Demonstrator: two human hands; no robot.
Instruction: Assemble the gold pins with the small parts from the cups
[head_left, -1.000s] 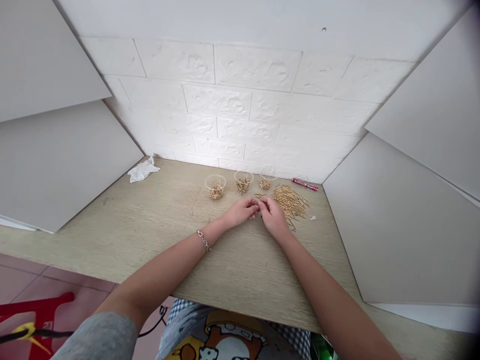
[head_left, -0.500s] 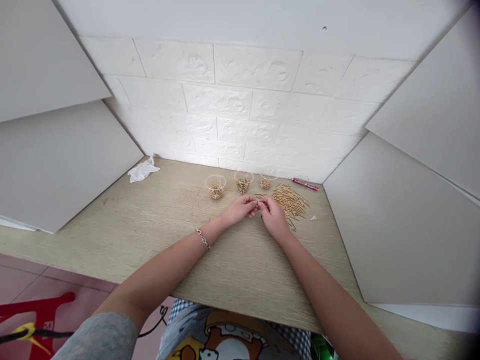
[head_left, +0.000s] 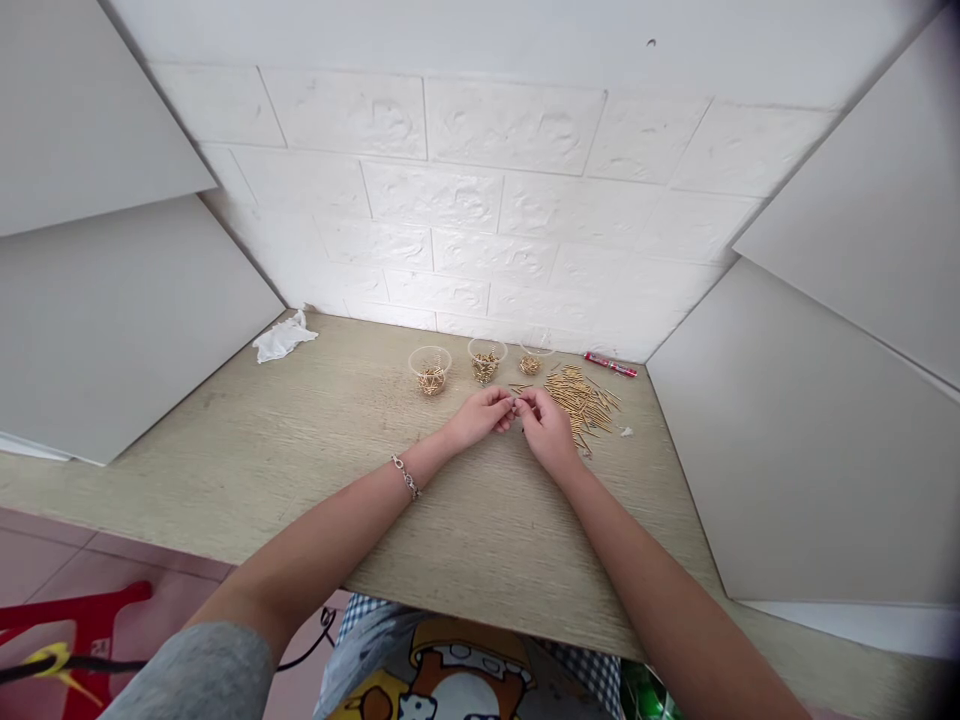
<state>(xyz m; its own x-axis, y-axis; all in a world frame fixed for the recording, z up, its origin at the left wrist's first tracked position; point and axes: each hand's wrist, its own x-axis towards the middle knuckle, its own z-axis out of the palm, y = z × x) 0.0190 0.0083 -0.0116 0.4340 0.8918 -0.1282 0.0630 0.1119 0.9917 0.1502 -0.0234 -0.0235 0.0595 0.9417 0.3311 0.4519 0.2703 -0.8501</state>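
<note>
My left hand (head_left: pixel 481 416) and my right hand (head_left: pixel 543 424) meet fingertip to fingertip over the table, both pinched closed. What they pinch is too small and too covered by the fingers to make out. Just right of my right hand lies a loose pile of thin gold-coloured metal pins (head_left: pixel 581 402). Behind my hands stand three clear plastic cups: the left cup (head_left: pixel 430 372), the middle cup (head_left: pixel 486 362) and the right cup (head_left: pixel 531 362), each with small gold-coloured pieces in the bottom.
A red wrapped stick (head_left: pixel 610 365) lies at the back right, and a white scrap (head_left: pixel 627 432) beside the pile. Crumpled white tissue (head_left: pixel 285 338) sits at the back left of the wooden table (head_left: pixel 300 440). Grey panels (head_left: pixel 810 450) flank both sides; a white brick-patterned wall (head_left: pixel 465 200) closes the back.
Both hands stay together in nearly the same place, with only slight finger movement. The view has tilted a little; the cups and pile look unchanged.
</note>
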